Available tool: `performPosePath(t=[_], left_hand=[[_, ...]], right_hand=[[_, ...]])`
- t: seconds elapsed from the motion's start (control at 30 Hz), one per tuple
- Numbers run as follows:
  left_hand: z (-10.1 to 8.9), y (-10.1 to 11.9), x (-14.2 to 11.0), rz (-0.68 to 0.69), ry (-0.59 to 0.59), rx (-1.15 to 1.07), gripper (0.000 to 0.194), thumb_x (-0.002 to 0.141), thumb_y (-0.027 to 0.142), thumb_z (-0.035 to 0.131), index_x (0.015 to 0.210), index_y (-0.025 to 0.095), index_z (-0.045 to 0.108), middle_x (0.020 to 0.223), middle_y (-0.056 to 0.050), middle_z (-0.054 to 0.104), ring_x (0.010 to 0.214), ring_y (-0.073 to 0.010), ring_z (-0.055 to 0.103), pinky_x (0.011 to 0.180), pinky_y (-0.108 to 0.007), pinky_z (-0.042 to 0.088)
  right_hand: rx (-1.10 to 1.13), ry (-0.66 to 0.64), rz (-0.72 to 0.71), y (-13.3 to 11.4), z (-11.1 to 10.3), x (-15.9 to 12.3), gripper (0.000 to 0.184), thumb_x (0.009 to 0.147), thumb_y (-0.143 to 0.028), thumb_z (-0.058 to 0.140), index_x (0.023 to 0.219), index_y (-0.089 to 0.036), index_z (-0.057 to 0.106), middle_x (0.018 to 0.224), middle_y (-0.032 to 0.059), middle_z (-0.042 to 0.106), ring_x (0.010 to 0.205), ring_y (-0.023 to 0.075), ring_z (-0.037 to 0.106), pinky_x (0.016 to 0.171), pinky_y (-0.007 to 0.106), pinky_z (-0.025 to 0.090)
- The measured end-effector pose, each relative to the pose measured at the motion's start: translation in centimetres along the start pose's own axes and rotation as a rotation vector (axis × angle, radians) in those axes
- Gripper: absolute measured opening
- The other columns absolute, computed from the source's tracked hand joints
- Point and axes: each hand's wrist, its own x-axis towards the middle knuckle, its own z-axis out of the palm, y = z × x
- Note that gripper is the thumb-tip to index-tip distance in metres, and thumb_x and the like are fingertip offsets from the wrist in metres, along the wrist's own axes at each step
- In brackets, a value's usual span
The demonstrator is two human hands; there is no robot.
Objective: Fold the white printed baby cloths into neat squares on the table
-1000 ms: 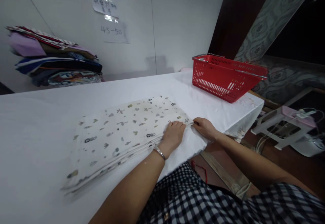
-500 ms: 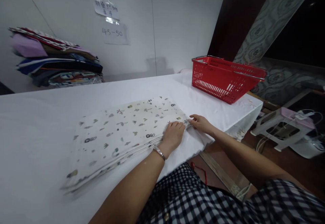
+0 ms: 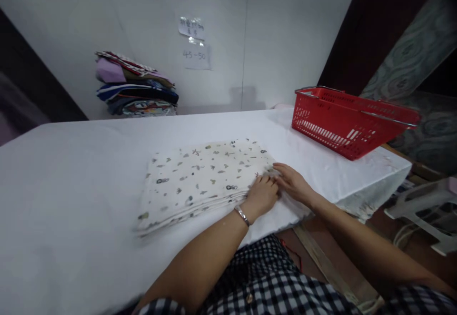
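Note:
A folded white cloth (image 3: 203, 177) printed with small grey, green and black motifs lies on the table, its layers stacked along the front edge. My left hand (image 3: 263, 193), with a silver band at the wrist, is closed over the cloth's front right corner, fingers bent on top; its thumb is hidden. Close beside it, my right hand (image 3: 293, 182) holds the right edge near the same corner, its fingertips partly hidden by the fabric and the left hand.
The table (image 3: 89, 172) has a white cover. A red plastic basket (image 3: 342, 119) with metal handles stands at the right rear. Folded fabrics (image 3: 137, 86) are piled beyond the back left edge. Paper signs (image 3: 196, 56) hang on the wall. A white stool (image 3: 421, 215) is at lower right.
The view has swung left, so everything appears further right. My right hand has moved in against my left hand at the cloth's corner. The cloth stays folded.

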Motion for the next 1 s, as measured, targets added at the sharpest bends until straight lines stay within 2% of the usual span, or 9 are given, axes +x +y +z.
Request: performPosePath(t=[0.13, 0.2, 0.37, 0.5, 0.63, 0.8, 0.9, 1.0], left_hand=[[-0.4, 0.3, -0.8, 0.027, -0.028, 0.008, 0.029, 0.089, 0.033, 0.044, 0.105, 0.013, 0.058, 0.113, -0.009, 0.058, 0.113, -0.0229, 0.043, 0.1, -0.039, 0.031], [-0.8, 0.3, -1.6, 0.044, -0.018, 0.026, 0.03, 0.089, 0.033, 0.044, 0.11, 0.014, 0.054, 0.119, -0.008, 0.055, 0.116, -0.0225, 0.041, 0.101, -0.038, 0.031], [-2.9, -0.6, -4.6, -0.025, -0.062, 0.04, 0.035, 0.09, 0.031, 0.044, 0.121, 0.015, 0.044, 0.121, -0.009, 0.053, 0.115, -0.0204, 0.044, 0.093, -0.034, 0.037], [-5.3, -2.6, -7.9, -0.185, -0.094, 0.05, 0.029, 0.091, 0.026, 0.041, 0.118, 0.018, 0.047, 0.117, -0.007, 0.057, 0.107, -0.0193, 0.051, 0.088, -0.034, 0.04], [-6.7, -4.7, -11.5, -0.324, -0.069, 0.097, 0.03, 0.091, 0.029, 0.04, 0.119, 0.02, 0.049, 0.125, -0.007, 0.054, 0.116, -0.0207, 0.047, 0.094, -0.037, 0.038], [-6.2, -5.4, -14.3, -0.348, -0.086, 0.128, 0.043, 0.092, 0.037, 0.037, 0.131, 0.018, 0.042, 0.14, -0.007, 0.041, 0.131, -0.022, 0.032, 0.107, -0.04, 0.027], [-5.8, -5.3, -14.9, -0.353, -0.092, 0.115, 0.045, 0.093, 0.037, 0.034, 0.133, 0.018, 0.039, 0.142, -0.006, 0.039, 0.133, -0.0195, 0.029, 0.11, -0.039, 0.024], [-6.0, -5.3, -15.0, -0.371, -0.109, 0.095, 0.043, 0.094, 0.034, 0.033, 0.133, 0.02, 0.041, 0.142, -0.005, 0.04, 0.133, -0.0174, 0.03, 0.11, -0.038, 0.024]], right_hand=[[0.057, -0.218, -0.034, 0.7, 1.4, -0.4, 0.05, 0.093, -0.047, 0.028, 0.134, -0.022, 0.041, 0.141, 0.0084, 0.039, 0.132, 0.0217, 0.032, 0.108, 0.047, 0.024], [0.04, -0.257, -0.04, 1.4, 2.0, -0.8, 0.051, 0.093, -0.048, 0.025, 0.137, -0.025, 0.037, 0.145, 0.0069, 0.034, 0.134, 0.0219, 0.027, 0.109, 0.049, 0.021], [-0.065, -0.229, -0.111, 2.3, 2.5, -1.4, 0.055, 0.092, -0.051, 0.029, 0.14, -0.024, 0.033, 0.146, 0.0071, 0.029, 0.135, 0.0229, 0.025, 0.108, 0.051, 0.021], [-0.116, -0.208, -0.14, 2.2, 2.4, -1.4, 0.056, 0.09, -0.05, 0.034, 0.141, -0.026, 0.03, 0.147, 0.0067, 0.029, 0.134, 0.025, 0.027, 0.107, 0.052, 0.024], [-0.171, -0.2, -0.149, 1.2, 1.9, -1.2, 0.056, 0.09, -0.05, 0.037, 0.14, -0.025, 0.032, 0.146, 0.0083, 0.031, 0.134, 0.0266, 0.026, 0.108, 0.054, 0.018], [-0.19, -0.185, -0.253, -1.6, 1.5, -0.4, 0.059, 0.09, -0.046, 0.04, 0.143, -0.026, 0.024, 0.148, 0.0071, 0.026, 0.137, 0.026, 0.017, 0.11, 0.053, 0.008], [-0.096, -0.268, -0.335, -2.7, 1.9, -0.1, 0.059, 0.09, -0.046, 0.041, 0.143, -0.028, 0.023, 0.147, 0.006, 0.026, 0.136, 0.0251, 0.019, 0.11, 0.051, 0.012], [-0.035, -0.312, -0.357, -2.7, 2.2, -0.3, 0.058, 0.09, -0.044, 0.042, 0.143, -0.029, 0.024, 0.147, 0.0049, 0.027, 0.135, 0.0247, 0.022, 0.11, 0.051, 0.016]])
